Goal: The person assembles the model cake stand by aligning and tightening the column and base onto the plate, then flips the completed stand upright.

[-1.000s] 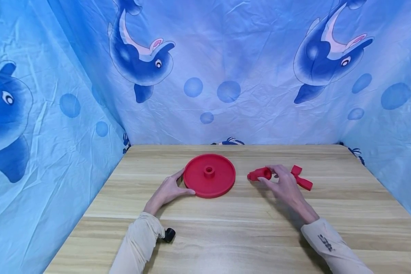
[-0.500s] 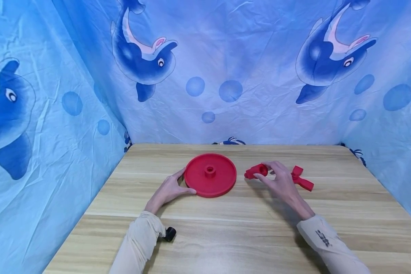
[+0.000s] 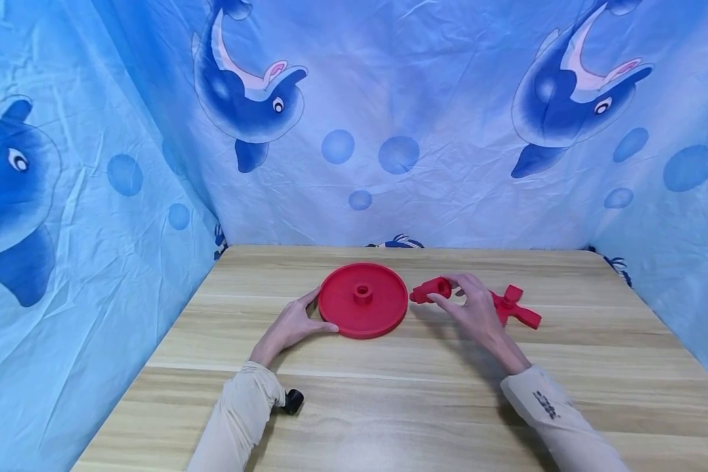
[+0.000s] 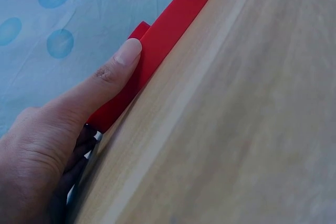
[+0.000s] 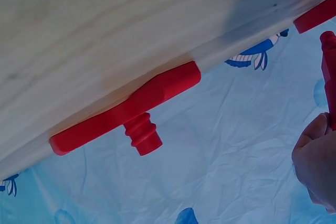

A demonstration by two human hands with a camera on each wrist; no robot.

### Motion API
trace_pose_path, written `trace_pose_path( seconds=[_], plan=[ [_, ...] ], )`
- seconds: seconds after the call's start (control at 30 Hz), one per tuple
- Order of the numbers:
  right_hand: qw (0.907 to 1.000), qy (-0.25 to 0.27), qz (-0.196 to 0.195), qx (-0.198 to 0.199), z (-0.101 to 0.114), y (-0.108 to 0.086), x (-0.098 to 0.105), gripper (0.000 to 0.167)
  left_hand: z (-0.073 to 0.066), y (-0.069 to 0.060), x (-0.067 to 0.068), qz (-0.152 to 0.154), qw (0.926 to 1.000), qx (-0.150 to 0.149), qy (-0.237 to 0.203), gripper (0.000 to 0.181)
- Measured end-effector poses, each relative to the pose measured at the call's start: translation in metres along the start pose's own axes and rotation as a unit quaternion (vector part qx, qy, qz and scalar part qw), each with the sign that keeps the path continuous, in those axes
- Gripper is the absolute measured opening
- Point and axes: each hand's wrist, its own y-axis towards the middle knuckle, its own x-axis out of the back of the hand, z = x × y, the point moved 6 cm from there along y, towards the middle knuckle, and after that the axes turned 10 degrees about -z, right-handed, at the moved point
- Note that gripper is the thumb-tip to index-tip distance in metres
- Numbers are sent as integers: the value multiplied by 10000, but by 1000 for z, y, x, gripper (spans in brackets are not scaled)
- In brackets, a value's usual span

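Head view: left hand (image 3: pixel 289 328) clasps the red disc (image 3: pixel 385 313), likely steadying it. Right hand (image 3: pixel 474 311) pinches the red tube (image 3: pixel 428 289), tip seemingly kept clear.

Dish (image 3: pixel 362 319) on table (image 3: pixel 389 406); tube (image 3: pixel 428 290) between dish and cross piece (image 3: pixel 511 305), rightmost.

Your 2 arms, left arm (image 3: pixel 236 416) and right arm (image 3: pixel 560 419), stretch forward and angle inward. Your left hand (image 3: pixel 289 326) sits low, its thumb (image 4: pixel 107 77) straight and spread wide of the fingers. Your right hand (image 3: pixel 474 311) points forward and to your left, thumb and fingertips drawn together in a pinching grip.
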Motion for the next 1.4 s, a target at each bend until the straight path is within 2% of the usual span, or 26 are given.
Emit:
trace_pose_path(
  seconds=[0.53, 0.9, 1.07, 1.4],
  plan=[
    [9994, 275, 209, -81, 11, 7, -23, 48, -1, -2, 1, -26, 9999, 124, 66, 115],
    [9988, 326, 316, -188, 15, 15, -37, 43, -2, -1, 1, -19, 9999, 100, 64, 115],
    [9988, 375, 296, -117, 20, 19, -41, 41, -2, -1, 0, -5, 10000, 48, 48, 114],
    [9980, 449, 375, -242, 20, 22, -53, 44, -3, -2, 0, -40, 10000, 53, 6, 114]
  ],
)
